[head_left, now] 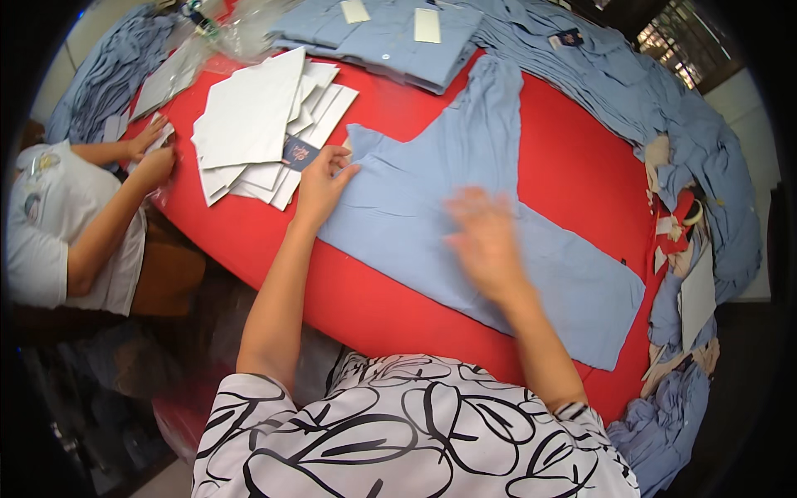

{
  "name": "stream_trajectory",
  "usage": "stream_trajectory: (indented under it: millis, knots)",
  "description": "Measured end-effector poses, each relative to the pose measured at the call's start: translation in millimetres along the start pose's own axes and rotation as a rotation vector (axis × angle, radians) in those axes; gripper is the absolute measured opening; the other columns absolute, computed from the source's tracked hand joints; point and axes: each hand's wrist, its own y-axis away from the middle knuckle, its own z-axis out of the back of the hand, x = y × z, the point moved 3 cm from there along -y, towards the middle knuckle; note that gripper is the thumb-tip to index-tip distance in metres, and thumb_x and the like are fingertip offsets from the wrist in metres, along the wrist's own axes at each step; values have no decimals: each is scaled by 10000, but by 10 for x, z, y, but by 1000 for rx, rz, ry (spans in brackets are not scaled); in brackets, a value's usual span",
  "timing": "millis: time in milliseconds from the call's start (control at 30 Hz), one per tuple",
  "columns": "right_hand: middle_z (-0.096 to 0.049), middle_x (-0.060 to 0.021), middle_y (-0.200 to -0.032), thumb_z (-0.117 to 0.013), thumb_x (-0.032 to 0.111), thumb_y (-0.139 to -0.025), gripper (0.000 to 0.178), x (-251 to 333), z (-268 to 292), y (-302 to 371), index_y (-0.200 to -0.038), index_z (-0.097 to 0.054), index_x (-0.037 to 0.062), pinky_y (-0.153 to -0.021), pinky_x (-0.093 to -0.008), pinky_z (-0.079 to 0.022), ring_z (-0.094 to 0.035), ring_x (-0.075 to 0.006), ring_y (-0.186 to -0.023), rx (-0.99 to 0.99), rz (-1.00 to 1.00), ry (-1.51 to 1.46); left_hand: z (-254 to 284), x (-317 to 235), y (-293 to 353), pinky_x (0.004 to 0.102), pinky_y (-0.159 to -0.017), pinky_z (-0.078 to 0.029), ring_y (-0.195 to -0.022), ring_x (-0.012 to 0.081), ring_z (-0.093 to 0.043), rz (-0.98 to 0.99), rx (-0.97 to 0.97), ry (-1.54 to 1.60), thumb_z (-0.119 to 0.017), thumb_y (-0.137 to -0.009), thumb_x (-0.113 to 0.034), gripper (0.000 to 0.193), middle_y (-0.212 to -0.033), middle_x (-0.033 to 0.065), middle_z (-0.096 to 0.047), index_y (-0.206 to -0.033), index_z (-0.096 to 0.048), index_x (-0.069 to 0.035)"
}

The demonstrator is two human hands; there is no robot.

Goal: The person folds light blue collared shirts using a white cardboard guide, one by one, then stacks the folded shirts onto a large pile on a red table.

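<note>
A light blue shirt [415, 191] lies on the red table in front of me, with one sleeve stretched toward the far side and its body reaching to the right. My left hand [322, 187] pinches the shirt's left edge, where a small beige piece shows by the fingertips. Beside that hand, a dark navy tag [297, 153] rests against a stack of white boards [253, 112]. Over the middle of the shirt is my right hand [486, 236], blurred by motion, its fingers spread and nothing visible in them. Whether it touches the cloth is unclear.
Folded blue shirts [378, 41] with white tags lie at the far side of the red table [573, 141]. More blue garments [598, 83] are heaped along the far and right edges. At the left, another person [75, 216] handles a small white item. Clear plastic [249, 29] lies at the back left.
</note>
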Motion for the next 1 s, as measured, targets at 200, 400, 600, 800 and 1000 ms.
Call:
stream_trajectory:
  millis: [200, 400, 600, 800, 1000]
  knots:
    - [-335, -89, -1566, -577, 526, -901, 619, 392, -608, -233, -1450, -472, 260, -1127, -634, -199, -266, -357, -1449, 201, 132, 88, 740, -162, 254, 323, -715, -522, -774, 171, -655, 329, 172, -160, -724, -865, -163, 274, -852, 103, -643, -1057, -633, 10]
    - [-330, -108, -1564, -540, 537, -922, 617, 451, -578, -254, -1452, -467, 230, -1114, -629, -230, -272, -370, -1440, 196, 158, 95, 737, 116, 795, 285, -664, -539, -707, 152, -657, 363, 121, -63, -684, -894, -110, 175, -768, 87, -616, -962, -586, 17]
    - [-334, -87, -1566, -599, 518, -886, 635, 440, -553, -253, -1451, -469, 258, -1123, -616, -224, -281, -343, -1442, 178, 149, 63, 811, 366, 713, 278, -787, -584, -833, 161, -645, 523, 24, 430, -569, -935, 4, 29, -924, 90, -613, -941, -541, 9]
    - [-350, -92, -1555, -606, 519, -883, 635, 376, -582, -209, -1445, -475, 254, -1119, -612, -239, -296, -343, -1435, 157, 126, 64, 612, -262, 627, 375, -901, -502, -1048, 307, -608, 182, -58, -430, -552, -831, 55, 285, -1130, 163, -622, -1110, -587, 6]
    - [-447, -124, -1476, -599, 426, -908, 534, 427, -508, -296, -1375, -545, 174, -1085, -609, -293, -379, -357, -1376, 143, 164, -12, -363, -389, 313, 430, -1018, -411, -1211, 352, -489, -319, 5, -328, -647, -846, -56, 509, -1289, 177, -538, -1333, -505, -13]
